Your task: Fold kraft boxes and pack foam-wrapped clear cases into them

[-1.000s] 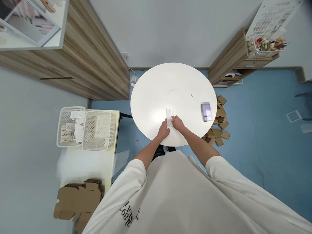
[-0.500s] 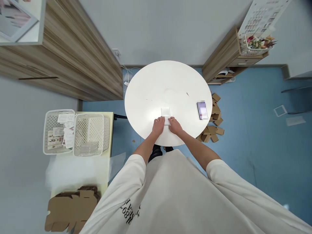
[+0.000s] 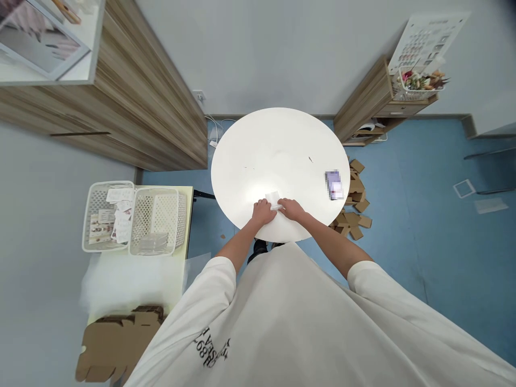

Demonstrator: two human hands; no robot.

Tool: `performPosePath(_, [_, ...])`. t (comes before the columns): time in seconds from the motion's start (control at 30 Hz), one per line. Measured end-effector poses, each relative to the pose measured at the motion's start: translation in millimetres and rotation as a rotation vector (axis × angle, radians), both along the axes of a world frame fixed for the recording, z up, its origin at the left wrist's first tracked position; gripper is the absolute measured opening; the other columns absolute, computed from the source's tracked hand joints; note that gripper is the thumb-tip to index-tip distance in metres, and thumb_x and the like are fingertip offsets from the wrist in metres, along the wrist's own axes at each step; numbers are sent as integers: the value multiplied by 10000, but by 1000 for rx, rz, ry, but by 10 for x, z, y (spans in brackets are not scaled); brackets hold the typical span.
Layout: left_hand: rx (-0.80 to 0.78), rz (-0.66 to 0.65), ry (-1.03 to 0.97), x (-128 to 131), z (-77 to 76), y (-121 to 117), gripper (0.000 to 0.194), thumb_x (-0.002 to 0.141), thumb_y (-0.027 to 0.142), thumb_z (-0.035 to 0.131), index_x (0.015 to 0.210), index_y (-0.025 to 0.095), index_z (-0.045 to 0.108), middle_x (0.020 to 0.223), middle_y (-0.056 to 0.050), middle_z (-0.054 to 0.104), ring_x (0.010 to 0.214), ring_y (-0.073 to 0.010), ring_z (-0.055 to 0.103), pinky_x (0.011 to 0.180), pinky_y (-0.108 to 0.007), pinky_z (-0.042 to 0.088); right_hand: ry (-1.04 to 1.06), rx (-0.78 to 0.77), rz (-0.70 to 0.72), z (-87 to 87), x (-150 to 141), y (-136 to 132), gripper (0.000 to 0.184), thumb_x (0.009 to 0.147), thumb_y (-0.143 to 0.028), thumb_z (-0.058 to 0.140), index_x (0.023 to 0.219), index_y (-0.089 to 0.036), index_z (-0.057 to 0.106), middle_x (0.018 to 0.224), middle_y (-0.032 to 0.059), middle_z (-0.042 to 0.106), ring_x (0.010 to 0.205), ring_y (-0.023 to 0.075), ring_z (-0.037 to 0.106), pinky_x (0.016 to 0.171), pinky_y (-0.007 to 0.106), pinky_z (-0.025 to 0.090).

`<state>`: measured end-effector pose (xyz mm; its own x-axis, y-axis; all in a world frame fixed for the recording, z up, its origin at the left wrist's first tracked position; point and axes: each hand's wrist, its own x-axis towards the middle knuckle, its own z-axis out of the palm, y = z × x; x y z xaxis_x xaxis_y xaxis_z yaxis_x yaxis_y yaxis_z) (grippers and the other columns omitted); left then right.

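Observation:
On the round white table (image 3: 278,134), near its front edge, lies a small folded piece of thin white wrapping sheet (image 3: 272,198). My left hand (image 3: 264,212) has its curled fingers on the left and lower edge of this sheet. From the right, my right hand (image 3: 292,208) pinches the sheet's edge with bent fingers and thumb. Whether something is wrapped inside cannot be made out. A small purple and white item (image 3: 334,184), blurred by pixels, rests farther right on the table.
Two white plastic baskets (image 3: 182,215) with cards and clear cases stand on a side table at left. Translucent sheets (image 3: 133,282) and flat brown cardboard boxes (image 3: 116,346) lie below them. Small brown cartons (image 3: 352,217) are heaped on the floor beside the round table's right edge.
The wrapping sheet has turned slightly and looks more folded at its lower edge. My right hand has shifted a little rightward, and my left hand sits slightly lower. The whole view has tilted.

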<state>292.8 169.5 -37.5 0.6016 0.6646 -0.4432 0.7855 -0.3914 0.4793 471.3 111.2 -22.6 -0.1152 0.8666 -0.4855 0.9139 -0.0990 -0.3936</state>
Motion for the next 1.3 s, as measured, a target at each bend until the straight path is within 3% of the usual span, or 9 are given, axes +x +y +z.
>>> performPosePath(0.13, [-71,101,68,-48,71,-148,342,954,373,448,1191,181,602,1260,-149,605,1237,-333,522,1046,-483,390,39,-8,-43,12,-32,-82,279,1037,-272,454,1277,-196,575,1170,99,654,991,222,632,802,288,428])
performPosePath(0.27, [65,237,-34,-60,138,-239,472,949,247,434,1412,161,445,1428,-174,518,1328,-325,470,1072,-464,383,21,-25,-54,-41,-44,79,312,1036,-274,460,1309,-178,576,1163,124,657,1027,243,621,827,300,432])
performPosePath(0.4, [171,100,-126,-90,127,-361,611,907,123,415,1513,172,361,1588,-167,363,1466,-322,327,1156,-482,300,19,-21,-140,-120,-53,257,378,1042,-270,430,1408,-214,506,1183,126,633,1000,246,620,809,305,444])
performPosePath(0.5, [122,-26,-97,-132,51,-444,667,871,112,465,1528,176,365,1636,-169,300,1508,-344,258,1194,-529,229,28,11,-222,-189,-95,291,406,1035,-265,423,1436,-216,462,1237,140,587,968,248,619,795,315,458])
performPosePath(0.63, [55,-74,-39,-197,-61,-474,785,839,130,506,1587,198,280,1673,-150,241,1522,-359,233,1214,-571,173,27,72,-371,-287,-187,229,435,1002,-272,470,1425,-190,406,1319,161,520,991,261,607,789,328,475])
performPosePath(0.8, [38,-107,-47,-233,-107,-427,805,831,137,511,1599,201,278,1683,-146,218,1521,-367,241,1221,-584,151,30,49,-545,-342,-289,98,302,999,-282,432,1293,-212,428,1242,126,554,945,245,601,760,337,477])
performPosePath(1.0, [55,-116,-33,-290,-81,-332,815,824,112,503,1601,232,289,1685,-129,221,1531,-371,223,1224,-605,153,94,15,-613,-329,-480,72,250,964,-223,401,1205,-230,468,1069,89,623,922,238,607,782,343,482])
performPosePath(1.17, [39,-48,-30,-533,-79,-92,826,830,133,515,1610,256,272,1688,-113,222,1551,-381,168,1227,-656,123,140,30,-591,-347,-770,298,341,933,-166,369,1244,-215,501,1069,88,651,958,226,621,815,340,503])
performPosePath(1.3, [51,45,-39,-803,-129,202,799,840,137,514,1604,228,299,1685,-125,218,1562,-388,113,1236,-668,58,186,82,-486,-385,-1056,598,455,916,-112,366,1344,-187,500,1230,118,644,1052,209,633,912,346,513])
